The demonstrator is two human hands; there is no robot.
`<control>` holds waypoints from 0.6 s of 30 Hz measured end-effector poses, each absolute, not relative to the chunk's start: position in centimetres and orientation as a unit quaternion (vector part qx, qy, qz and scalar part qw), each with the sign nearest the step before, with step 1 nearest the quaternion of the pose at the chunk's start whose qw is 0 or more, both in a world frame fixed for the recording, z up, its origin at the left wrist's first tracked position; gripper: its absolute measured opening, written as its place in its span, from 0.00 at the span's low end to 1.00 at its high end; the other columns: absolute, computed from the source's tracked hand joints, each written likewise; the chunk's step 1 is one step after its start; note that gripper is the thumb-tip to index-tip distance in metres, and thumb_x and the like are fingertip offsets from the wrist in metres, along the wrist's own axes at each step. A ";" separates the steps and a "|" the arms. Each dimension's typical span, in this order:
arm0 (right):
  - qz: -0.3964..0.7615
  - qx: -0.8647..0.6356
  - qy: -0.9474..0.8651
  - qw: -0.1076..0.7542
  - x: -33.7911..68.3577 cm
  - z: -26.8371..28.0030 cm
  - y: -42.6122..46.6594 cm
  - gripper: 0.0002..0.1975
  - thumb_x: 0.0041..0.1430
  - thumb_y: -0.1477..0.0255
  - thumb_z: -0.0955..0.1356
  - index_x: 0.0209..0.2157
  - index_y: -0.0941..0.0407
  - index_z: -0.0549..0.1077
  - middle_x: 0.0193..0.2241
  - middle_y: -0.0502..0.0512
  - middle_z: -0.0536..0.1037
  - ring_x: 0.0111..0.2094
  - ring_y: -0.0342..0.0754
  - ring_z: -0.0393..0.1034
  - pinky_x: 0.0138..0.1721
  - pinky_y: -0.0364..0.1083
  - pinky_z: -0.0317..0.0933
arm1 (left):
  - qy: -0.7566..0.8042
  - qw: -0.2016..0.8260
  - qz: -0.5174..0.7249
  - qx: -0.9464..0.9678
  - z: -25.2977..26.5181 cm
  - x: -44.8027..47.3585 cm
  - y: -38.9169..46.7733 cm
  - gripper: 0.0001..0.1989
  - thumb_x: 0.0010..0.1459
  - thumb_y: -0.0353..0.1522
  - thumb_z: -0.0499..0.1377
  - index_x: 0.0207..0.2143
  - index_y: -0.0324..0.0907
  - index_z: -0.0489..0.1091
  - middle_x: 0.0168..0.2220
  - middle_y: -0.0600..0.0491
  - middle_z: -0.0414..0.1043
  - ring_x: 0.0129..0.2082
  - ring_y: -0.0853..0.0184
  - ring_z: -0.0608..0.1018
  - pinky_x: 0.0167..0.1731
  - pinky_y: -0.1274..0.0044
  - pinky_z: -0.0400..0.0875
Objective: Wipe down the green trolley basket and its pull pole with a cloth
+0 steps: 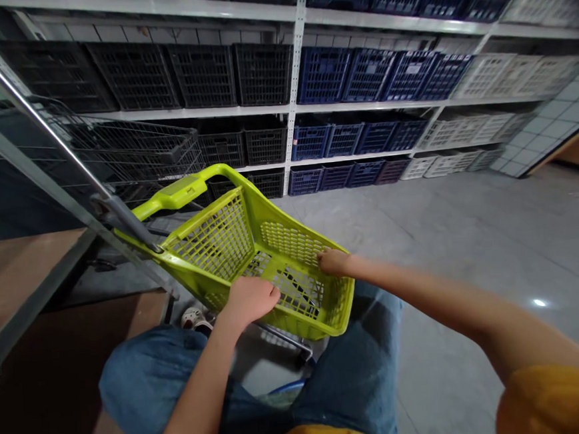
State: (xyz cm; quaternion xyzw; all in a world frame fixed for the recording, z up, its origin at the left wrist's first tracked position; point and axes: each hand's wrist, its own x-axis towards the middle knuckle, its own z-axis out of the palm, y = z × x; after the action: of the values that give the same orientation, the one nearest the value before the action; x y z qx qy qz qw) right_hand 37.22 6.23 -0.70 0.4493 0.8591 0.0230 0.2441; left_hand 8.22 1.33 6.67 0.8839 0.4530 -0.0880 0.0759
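Observation:
A lime-green plastic shopping cart (297, 226) with lattice walls stands right in front of my knees. Its handle (182, 193) points away to the upper left, and nothing lies in the basket. My left hand (254, 297) is wrapped over the near side rim, fingers curled down inside. On the far right rim my right hand (334, 262) is closed too, with its fingers on the inner side. Under the basket part of the metal frame and a wheel (303, 356) show.
Shelves of black crates (203, 77), blue crates (326, 74) and white crates (484, 78) line the back. A wire cart (134, 149) stands behind the green one. A metal pole (36, 116) and brown boards (124, 344) are at left. Grey floor (472, 243) extends right.

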 end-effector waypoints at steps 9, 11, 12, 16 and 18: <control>0.142 0.359 0.911 0.145 36.5 6.6 10.2 0.13 0.67 0.76 0.63 0.46 0.57 0.78 0.45 0.60 0.78 0.49 0.52 0.65 0.45 0.47 0.59 | 0.452 0.062 -0.085 0.886 6.5 8.2 1.3 0.27 0.65 0.40 0.44 0.27 0.41 0.79 0.30 0.44 0.80 0.33 0.57 0.82 0.33 0.72 0.70; 0.155 0.374 0.906 0.123 36.3 7.4 11.3 0.12 0.67 0.76 0.63 0.46 0.58 0.77 0.47 0.61 0.77 0.49 0.52 0.63 0.45 0.47 0.59 | 0.458 0.064 -0.089 0.882 6.7 8.2 1.3 0.27 0.65 0.40 0.44 0.28 0.41 0.79 0.31 0.44 0.80 0.34 0.56 0.82 0.33 0.71 0.70; 0.154 0.385 0.902 0.119 36.2 7.5 11.7 0.12 0.67 0.77 0.63 0.44 0.58 0.77 0.46 0.61 0.76 0.49 0.52 0.63 0.45 0.47 0.58 | 0.460 0.065 -0.090 0.881 6.7 8.3 1.3 0.27 0.65 0.40 0.44 0.28 0.41 0.79 0.32 0.43 0.80 0.34 0.56 0.82 0.33 0.71 0.70; 0.134 0.408 0.896 0.110 36.9 6.7 11.3 0.12 0.67 0.78 0.63 0.42 0.58 0.77 0.46 0.61 0.75 0.47 0.52 0.62 0.43 0.47 0.58 | 0.460 0.069 -0.094 0.880 6.9 8.3 1.3 0.27 0.65 0.39 0.44 0.29 0.41 0.80 0.32 0.43 0.80 0.36 0.56 0.82 0.35 0.71 0.71; 0.118 0.408 0.899 0.101 37.9 6.0 10.0 0.12 0.67 0.77 0.62 0.43 0.58 0.77 0.48 0.61 0.74 0.47 0.52 0.62 0.43 0.47 0.59 | 0.460 0.069 -0.096 0.880 6.9 8.3 1.3 0.27 0.65 0.40 0.44 0.29 0.41 0.80 0.33 0.43 0.80 0.36 0.56 0.82 0.35 0.72 0.71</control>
State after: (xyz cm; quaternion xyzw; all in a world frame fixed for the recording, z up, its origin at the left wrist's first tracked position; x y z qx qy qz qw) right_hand 37.87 9.96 6.03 0.4084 0.8995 0.1181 0.1010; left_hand 8.27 1.29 6.85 0.8802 0.4598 -0.0956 0.0688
